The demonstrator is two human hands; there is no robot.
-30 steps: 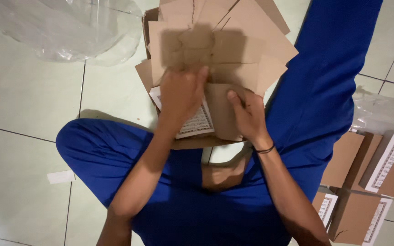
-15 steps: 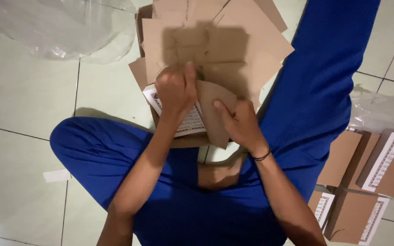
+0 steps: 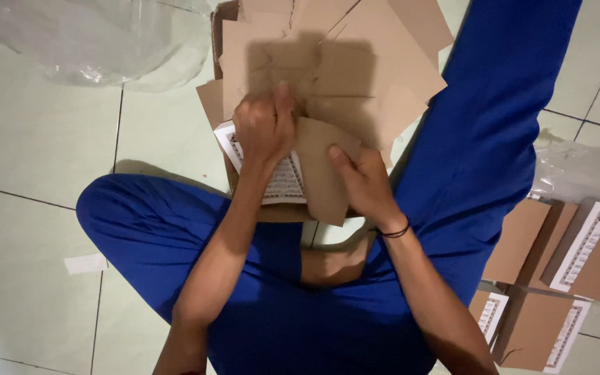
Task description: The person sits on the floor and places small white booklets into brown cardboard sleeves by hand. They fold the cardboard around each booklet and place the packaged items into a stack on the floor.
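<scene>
Pinching the brown cardboard flap with my right hand, I fold it over the patterned book, which my left hand presses flat (so it cannot slide) just below the stack of flat cardboard sheets on the floor.

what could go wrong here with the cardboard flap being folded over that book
1. The right hand bends the brown cardboard flap at a slant; it might crease crookedly across the white patterned book.
2. The left hand presses only the book's upper part, so the book could slide on the flat cardboard sheet.
3. The loose stack of brown cardboard sheets beneath lies uneven and may shift.
</scene>
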